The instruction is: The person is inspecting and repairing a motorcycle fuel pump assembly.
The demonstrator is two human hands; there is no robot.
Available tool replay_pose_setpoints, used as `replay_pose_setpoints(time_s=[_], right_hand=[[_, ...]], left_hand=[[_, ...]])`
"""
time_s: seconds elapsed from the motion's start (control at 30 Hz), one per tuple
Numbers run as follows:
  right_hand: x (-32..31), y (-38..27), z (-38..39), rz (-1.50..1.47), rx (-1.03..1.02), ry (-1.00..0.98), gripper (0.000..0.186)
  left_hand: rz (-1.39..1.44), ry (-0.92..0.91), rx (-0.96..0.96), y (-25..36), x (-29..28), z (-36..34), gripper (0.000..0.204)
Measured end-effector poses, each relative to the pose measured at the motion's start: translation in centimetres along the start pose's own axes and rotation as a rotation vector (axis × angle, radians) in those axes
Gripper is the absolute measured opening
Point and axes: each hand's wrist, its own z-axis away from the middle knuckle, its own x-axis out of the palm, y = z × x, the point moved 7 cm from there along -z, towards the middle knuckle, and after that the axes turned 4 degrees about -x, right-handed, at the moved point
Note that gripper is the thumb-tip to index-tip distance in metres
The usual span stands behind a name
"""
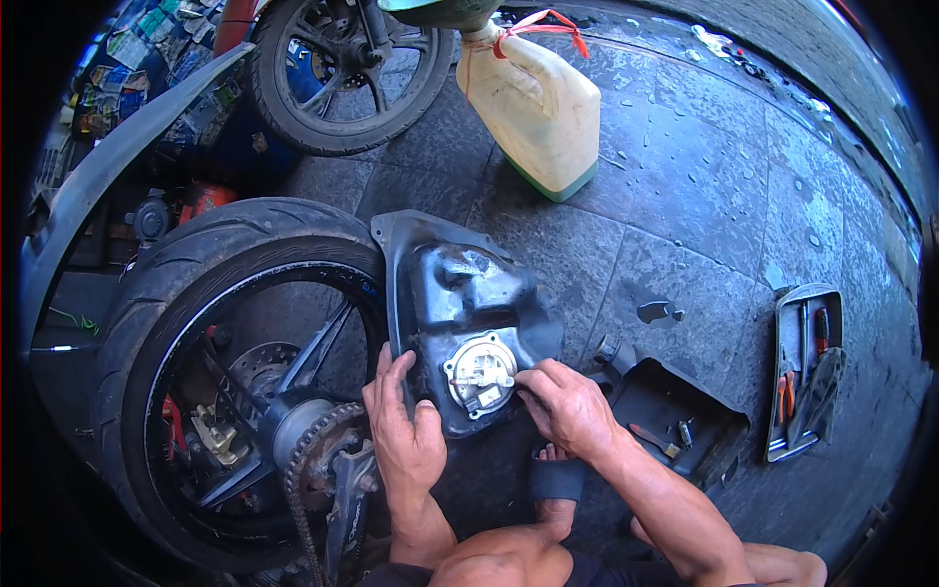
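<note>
A black motorcycle fuel tank (460,311) stands on the floor in front of me, close beside the rear wheel. Set into its lower face is a round, silver-coloured fuel pump (481,376) with lugs around its rim and a few fittings on top. My left hand (407,430) rests along the tank's left edge, its fingers stretched and the thumb apart. At the pump's right rim, the fingers of my right hand (565,403) are bent and pressed together in a pinch. Whatever lies between those fingertips is hidden.
The rear wheel (122,323) with its chain sprocket fills the left. Beyond it is a front wheel (266,83). A pale plastic jug (548,117) with a funnel stands at the back. On the right are a black box (685,396) and a tool tray (781,338).
</note>
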Motion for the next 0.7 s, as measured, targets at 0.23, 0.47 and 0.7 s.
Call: replay_pose_setpoints(time_s=[0.23, 0.47, 0.7], right_hand=[[0.5, 0.5, 0.3, 0.050, -0.003, -0.023, 0.019], [-0.7, 0.2, 1.4, 0.075, 0.056, 0.074, 0.016], [-6.8, 12.8, 17.8, 0.207, 0.800, 0.386, 0.019]], left_hand=[[-0.024, -0.007, 0.003, 0.1, 0.1, 0.2, 0.057], [-0.044, 0.036, 0.020, 0.0, -0.7, 0.0, 0.057], [0.001, 0.038, 0.020, 0.6, -0.1, -0.1, 0.056]])
